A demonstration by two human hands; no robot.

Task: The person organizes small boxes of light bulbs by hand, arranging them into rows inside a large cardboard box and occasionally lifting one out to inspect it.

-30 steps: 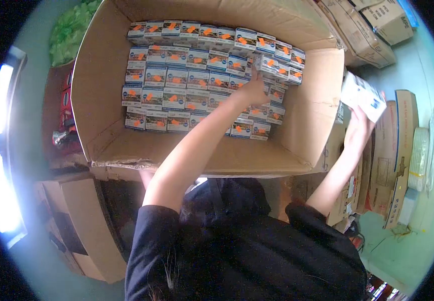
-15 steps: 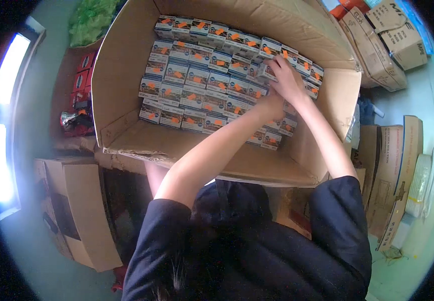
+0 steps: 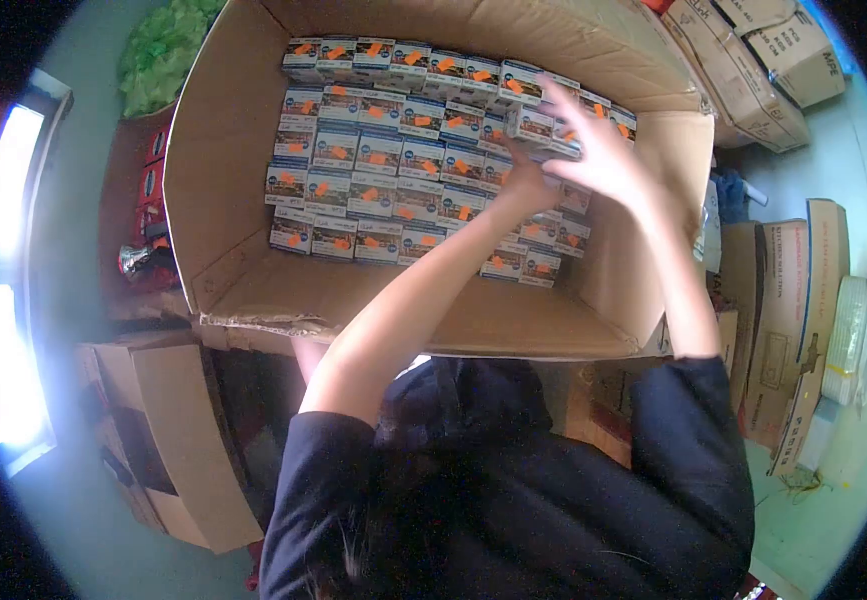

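Head view: we see the right hand (image 3: 598, 150) with fingers spread wide, blurred, over the right part of the small boxes (image 3: 378, 155) stacked in rows inside the carton (image 3: 215, 200); the left hand (image 3: 531, 188) is at one box's lower edge, its grip unclear to us. We do well to square each box against its neighbours, orange stickers (image 3: 422, 121) showing, pressing lightly

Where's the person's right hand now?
In the head view, the right hand is toward the right side of the big cardboard box, over the orange-stickered small boxes, beside the left hand.
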